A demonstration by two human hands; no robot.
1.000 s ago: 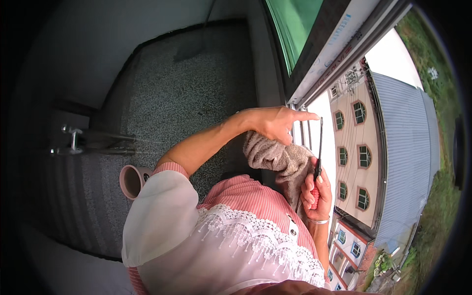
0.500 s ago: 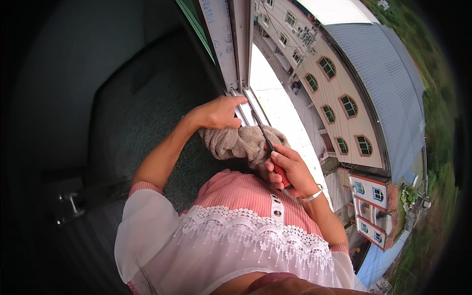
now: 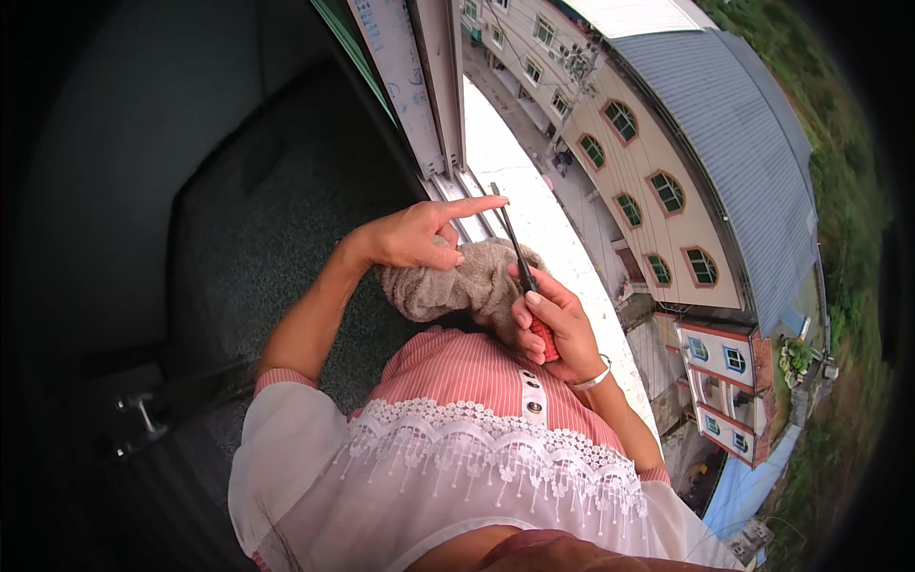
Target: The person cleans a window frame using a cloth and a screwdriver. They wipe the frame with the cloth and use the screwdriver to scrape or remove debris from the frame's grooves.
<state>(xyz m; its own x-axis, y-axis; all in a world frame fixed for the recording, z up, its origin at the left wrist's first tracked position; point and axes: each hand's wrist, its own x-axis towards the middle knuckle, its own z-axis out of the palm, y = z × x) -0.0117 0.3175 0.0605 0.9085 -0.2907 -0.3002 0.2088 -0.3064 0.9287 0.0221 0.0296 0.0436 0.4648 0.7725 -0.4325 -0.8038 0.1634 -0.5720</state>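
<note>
My right hand (image 3: 566,326) is closed round the red handle of a screwdriver (image 3: 518,240), whose long dark shaft points up and away. My left hand (image 3: 416,236) holds nothing; its index finger is stretched out to the shaft near the tip, seemingly touching it, while the other fingers curl loosely. Below both hands a crumpled grey-brown towel (image 3: 448,288) lies over the sill and covers part of the metal window track (image 3: 471,227). The upright window frame (image 3: 431,86) rises from the track beyond my left hand.
Outside the track runs a bright white ledge (image 3: 543,224) with a drop beyond it. Far below stand a cream building (image 3: 658,229) with a blue-grey roof and smaller houses. A dark textured surface (image 3: 276,257) lies on my left, with a metal handle (image 3: 143,419).
My left index finger has moved from the track to the screwdriver's tip. The screwdriver has tilted up out of the track. The view has shifted slightly.
</note>
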